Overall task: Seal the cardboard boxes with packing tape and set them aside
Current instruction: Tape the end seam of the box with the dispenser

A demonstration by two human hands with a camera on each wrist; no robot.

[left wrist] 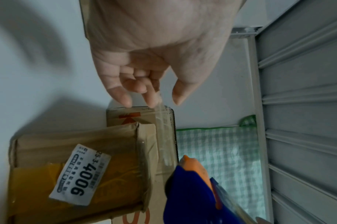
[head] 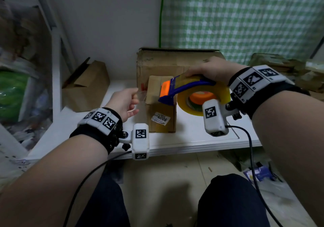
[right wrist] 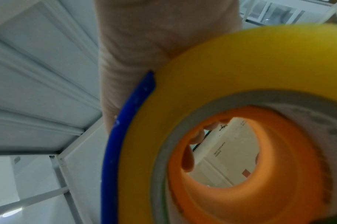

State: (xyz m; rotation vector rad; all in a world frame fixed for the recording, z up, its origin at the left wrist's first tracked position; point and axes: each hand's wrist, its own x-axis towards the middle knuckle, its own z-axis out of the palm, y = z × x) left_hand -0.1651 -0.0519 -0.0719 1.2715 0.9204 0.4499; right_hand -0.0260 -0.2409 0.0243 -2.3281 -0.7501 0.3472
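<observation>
A small brown cardboard box (head: 160,104) stands on the white worktop (head: 189,137); left fingers (left wrist: 152,97) pinch clear tape (left wrist: 164,136) drawn from the blue-and-orange dispenser (head: 185,89) gripped by the right hand (head: 212,70), so slack tape may fold, sticking to itself.

A small brown cardboard box (head: 160,104) stands upright at the centre of the head view, a white label reading 4006 on its near face over yellowish tape. Above its right top edge sits a blue-and-orange tape dispenser (head: 184,88) with a yellow-tinted roll (head: 203,97); a clear strip of tape (left wrist: 162,136) stretches leftward from it
</observation>
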